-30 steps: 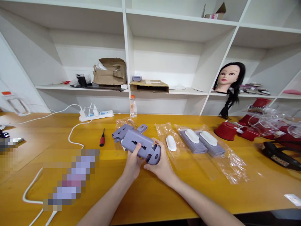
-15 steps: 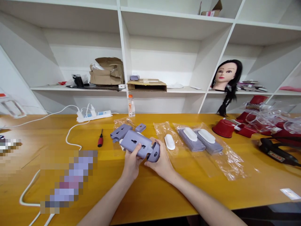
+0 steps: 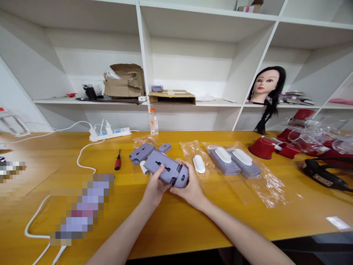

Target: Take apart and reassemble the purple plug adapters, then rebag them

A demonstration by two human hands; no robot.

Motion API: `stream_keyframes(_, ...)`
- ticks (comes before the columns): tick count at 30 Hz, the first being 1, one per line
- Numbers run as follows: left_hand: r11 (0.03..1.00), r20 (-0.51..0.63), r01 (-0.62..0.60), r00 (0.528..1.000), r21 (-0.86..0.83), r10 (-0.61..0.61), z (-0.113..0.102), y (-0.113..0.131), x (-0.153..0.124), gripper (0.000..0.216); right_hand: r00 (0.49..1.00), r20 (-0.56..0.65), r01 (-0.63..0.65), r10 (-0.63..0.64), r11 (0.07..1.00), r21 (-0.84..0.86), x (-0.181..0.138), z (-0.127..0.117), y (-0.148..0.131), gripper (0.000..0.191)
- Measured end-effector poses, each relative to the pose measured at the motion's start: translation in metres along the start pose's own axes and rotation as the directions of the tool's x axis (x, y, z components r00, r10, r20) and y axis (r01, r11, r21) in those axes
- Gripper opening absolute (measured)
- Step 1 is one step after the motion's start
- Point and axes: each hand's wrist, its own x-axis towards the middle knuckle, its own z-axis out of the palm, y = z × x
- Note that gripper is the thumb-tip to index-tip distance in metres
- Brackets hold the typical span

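A lilac plastic housing (image 3: 167, 171) is held just above the yellow surface (image 3: 193, 221), between both hands and close in front of the person. The left hand (image 3: 154, 187) is closed on its near long edge from below, the thumb laid on the slotted top face. The right hand (image 3: 190, 186) is closed round the rounded dark-holed end, the fingers wrapped behind it. Each grip is therefore shut on the same piece, with nothing else in either hand.

The long axis of the housing runs from far-left to near-right, tilted slightly down toward the right hand; its rounded end is pointed to the right and toward the person, its square end away to the left. The middle of the body lies nearer the left hand, the end nearer the right.

Just beyond the square end, a second lilac part (image 3: 141, 152) and a small lilac block (image 3: 164, 147) are seen lying on the surface. To the right, a white oval cap (image 3: 199, 164) and two bagged lilac units (image 3: 234, 162) are laid out. A red-handled screwdriver (image 3: 118, 161) and a white power strip (image 3: 110, 133) are seen to the left, well apart from the hands
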Motion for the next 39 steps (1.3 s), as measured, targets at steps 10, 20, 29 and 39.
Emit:
stream_keyframes(10,0.998,-0.024,-0.056,0.998,0.001,0.056,0.002,-0.002,-0.002,0.044,0.998,-0.029,0.056,-0.057,0.998,-0.038,-0.003,0.002,0.004,0.076)
stream_keyframes(20,0.998,-0.001,-0.055,0.998,-0.037,0.055,0.0,0.001,0.001,0.043,0.999,0.037,-0.014,0.008,0.984,0.179,0.0,0.001,0.004,0.079)
stream_keyframes(29,0.98,-0.047,-0.186,0.982,-0.072,0.183,0.004,0.004,-0.003,0.044,0.92,0.22,-0.39,0.323,0.792,0.469,0.011,-0.007,0.002,0.055)
stream_keyframes(39,0.975,-0.222,-0.192,0.961,-0.116,0.163,-0.006,0.027,0.005,0.041,0.976,-0.035,0.207,-0.215,0.964,-0.169,0.011,-0.019,0.009,0.055)
